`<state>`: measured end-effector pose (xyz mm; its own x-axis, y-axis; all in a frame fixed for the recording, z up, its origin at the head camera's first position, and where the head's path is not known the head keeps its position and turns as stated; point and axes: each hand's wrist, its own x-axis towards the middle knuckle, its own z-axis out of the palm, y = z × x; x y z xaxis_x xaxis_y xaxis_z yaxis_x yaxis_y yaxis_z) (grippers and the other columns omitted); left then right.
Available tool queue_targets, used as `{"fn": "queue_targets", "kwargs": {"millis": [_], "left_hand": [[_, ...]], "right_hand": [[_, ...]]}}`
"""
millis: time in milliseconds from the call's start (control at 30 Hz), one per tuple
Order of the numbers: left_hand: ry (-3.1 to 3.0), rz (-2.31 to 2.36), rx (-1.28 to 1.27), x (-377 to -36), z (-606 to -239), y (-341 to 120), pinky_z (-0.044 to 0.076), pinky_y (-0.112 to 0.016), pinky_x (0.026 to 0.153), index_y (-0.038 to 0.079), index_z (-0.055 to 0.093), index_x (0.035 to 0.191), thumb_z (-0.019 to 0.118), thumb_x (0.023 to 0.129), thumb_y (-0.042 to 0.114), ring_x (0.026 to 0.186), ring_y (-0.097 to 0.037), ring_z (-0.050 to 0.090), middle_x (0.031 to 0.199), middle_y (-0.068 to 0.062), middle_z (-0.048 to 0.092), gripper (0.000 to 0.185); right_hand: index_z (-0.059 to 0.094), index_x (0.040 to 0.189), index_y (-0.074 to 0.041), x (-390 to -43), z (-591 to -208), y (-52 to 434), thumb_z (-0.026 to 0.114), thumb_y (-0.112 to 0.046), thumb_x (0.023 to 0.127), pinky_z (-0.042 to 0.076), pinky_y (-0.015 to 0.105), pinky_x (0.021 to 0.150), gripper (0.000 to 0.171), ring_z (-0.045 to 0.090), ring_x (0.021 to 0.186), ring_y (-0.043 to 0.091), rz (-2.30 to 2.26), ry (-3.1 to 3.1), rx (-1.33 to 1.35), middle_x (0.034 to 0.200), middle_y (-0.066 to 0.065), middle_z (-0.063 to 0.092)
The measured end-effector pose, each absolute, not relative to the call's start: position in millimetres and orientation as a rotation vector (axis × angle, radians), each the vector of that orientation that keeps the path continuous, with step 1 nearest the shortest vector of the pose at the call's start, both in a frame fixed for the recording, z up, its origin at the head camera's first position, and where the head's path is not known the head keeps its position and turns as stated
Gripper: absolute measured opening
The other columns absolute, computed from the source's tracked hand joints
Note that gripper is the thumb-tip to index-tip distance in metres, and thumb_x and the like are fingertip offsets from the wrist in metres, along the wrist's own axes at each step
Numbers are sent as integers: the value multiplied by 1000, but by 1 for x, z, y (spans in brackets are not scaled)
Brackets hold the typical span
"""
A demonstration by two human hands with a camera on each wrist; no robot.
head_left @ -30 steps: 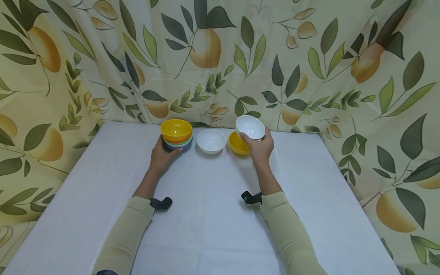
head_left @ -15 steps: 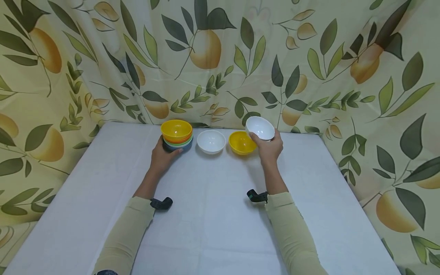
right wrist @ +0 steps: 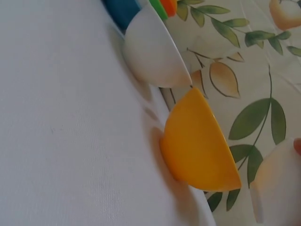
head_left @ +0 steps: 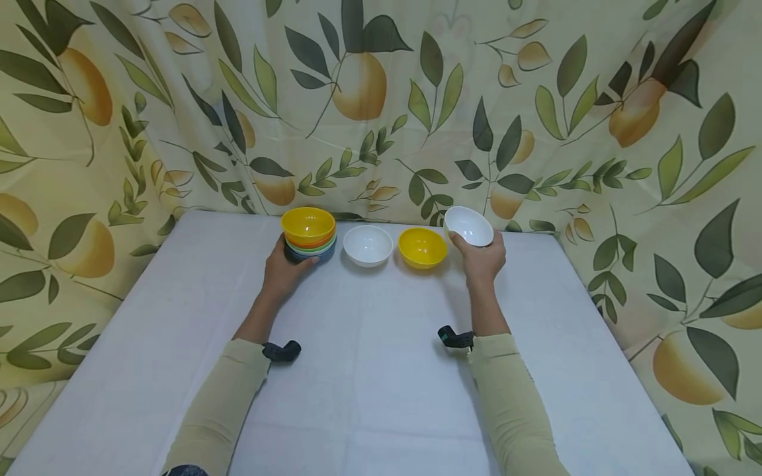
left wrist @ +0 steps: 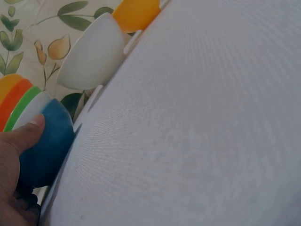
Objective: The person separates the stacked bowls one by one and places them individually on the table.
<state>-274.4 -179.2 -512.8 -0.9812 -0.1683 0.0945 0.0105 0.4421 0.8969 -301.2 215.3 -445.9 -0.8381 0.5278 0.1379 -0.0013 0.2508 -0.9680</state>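
Observation:
My left hand (head_left: 284, 270) grips the side of a stack of nested bowls (head_left: 308, 228) at the table's back left. Yellow is on top, then orange, green and white, with a blue bowl (left wrist: 51, 146) at the bottom under the thumb. In my right hand (head_left: 483, 259) a white bowl (head_left: 469, 226) is held raised and slightly tilted, to the right of a yellow bowl (head_left: 423, 248). Between that yellow bowl and the stack stands another white bowl (head_left: 368, 246), upright on the table. Only a fingertip of the right hand shows in the right wrist view.
A white cloth covers the table (head_left: 381, 370). Behind the bowls, along the table's back edge, hangs a curtain (head_left: 369, 152) printed with fruit and leaves. Each wrist wears a small black camera, one of them the right wrist camera (head_left: 456, 337).
My right hand has moved to the right with the white bowl, off from above the yellow bowl, which is now fully visible. The left hand stays on the stack.

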Motion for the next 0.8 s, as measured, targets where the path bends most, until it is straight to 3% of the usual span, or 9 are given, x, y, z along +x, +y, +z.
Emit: {"fn": "queue_targets", "kwargs": {"millis": [367, 800], "left_hand": [[-2525, -1553, 149, -277, -517, -180, 22, -55, 127, 13, 20, 168, 85, 90, 32, 153, -34, 31, 166, -15, 36, 103], [-2518, -1553, 130, -277, -517, -181, 22, -55, 126, 12, 21, 168, 85, 90, 32, 153, -35, 32, 166, -16, 37, 103]], "right_hand": [[41, 156, -7, -303, -450, 224, 93, -30, 81, 43, 37, 117, 93, 45, 143, 28, 1614, -2138, -635, 156, 11, 47], [43, 153, -1, -306, -460, 233, 92, -22, 79, 44, 40, 116, 92, 47, 140, 32, 1614, -2159, -707, 152, 17, 49]]}}
